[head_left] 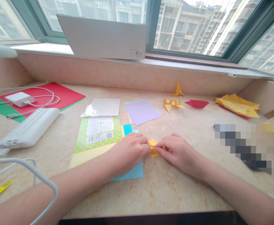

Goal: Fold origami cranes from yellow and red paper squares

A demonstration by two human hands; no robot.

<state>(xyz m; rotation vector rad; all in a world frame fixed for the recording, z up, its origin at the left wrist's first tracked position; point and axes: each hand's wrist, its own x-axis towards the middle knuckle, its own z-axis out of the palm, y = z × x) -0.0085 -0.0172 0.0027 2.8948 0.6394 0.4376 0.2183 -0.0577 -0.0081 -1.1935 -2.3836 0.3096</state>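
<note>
A small piece of folded yellow origami paper (153, 152) lies on the marble-patterned tabletop between my hands. My left hand (135, 150) is closed, its fingertips pinching the left side of the paper. From the other side, my right hand (174, 151) pinches the right part between thumb and fingers. Part of the fold is hidden behind the fingers. Under my left hand and forearm spread a blue paper sheet (129, 173) and a green dotted paper packet (80, 137). Beyond my hands stand several yellow folded paper figures (178, 90), near a red folded paper (197, 103).
Lilac paper squares (142, 112) and a clear-wrapped pack (104, 107) lie mid-table. At left are a white power bank (31, 128), a charger (19, 99), cables and red sheets (64, 93). Yellow papers (238, 104) and a blurred-out dark object (242, 147) lie right.
</note>
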